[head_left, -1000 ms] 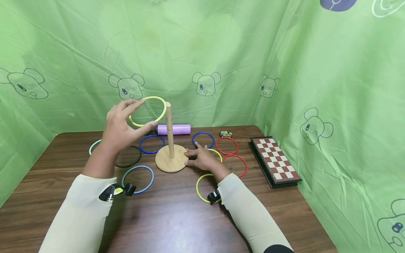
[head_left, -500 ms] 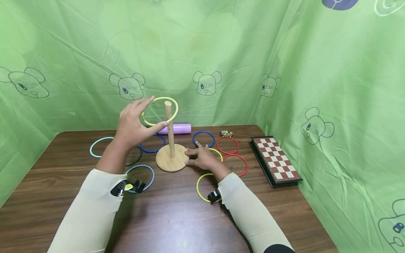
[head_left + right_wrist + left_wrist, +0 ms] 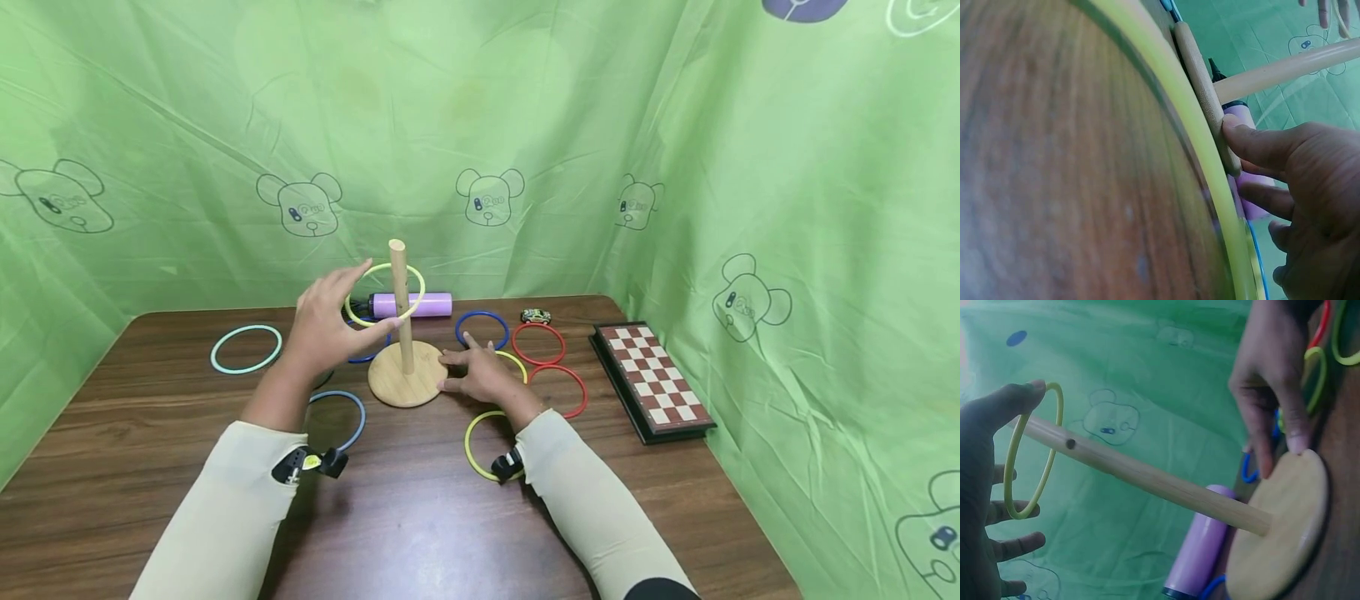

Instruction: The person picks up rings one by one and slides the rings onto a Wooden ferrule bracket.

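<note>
My left hand pinches a yellow ring between its thumb and fingers. In the head view the ring surrounds the upper part of a wooden peg, a little below its top. The left wrist view shows the thumb on the ring's near edge and the fingers spread along the far side. The peg rises from a round wooden base on the table. My right hand grips the right rim of that base with thumb and fingers, as the right wrist view also shows.
Around the stand lie a mint ring, a light blue ring, blue rings, red rings and yellow rings. Behind is a purple cylinder. A toy car and a checkered board stand right.
My left hand has carried the yellow ring rightward from beside the peg, over its top, then lowered it partway around the peg. My right hand has stayed on the base.
</note>
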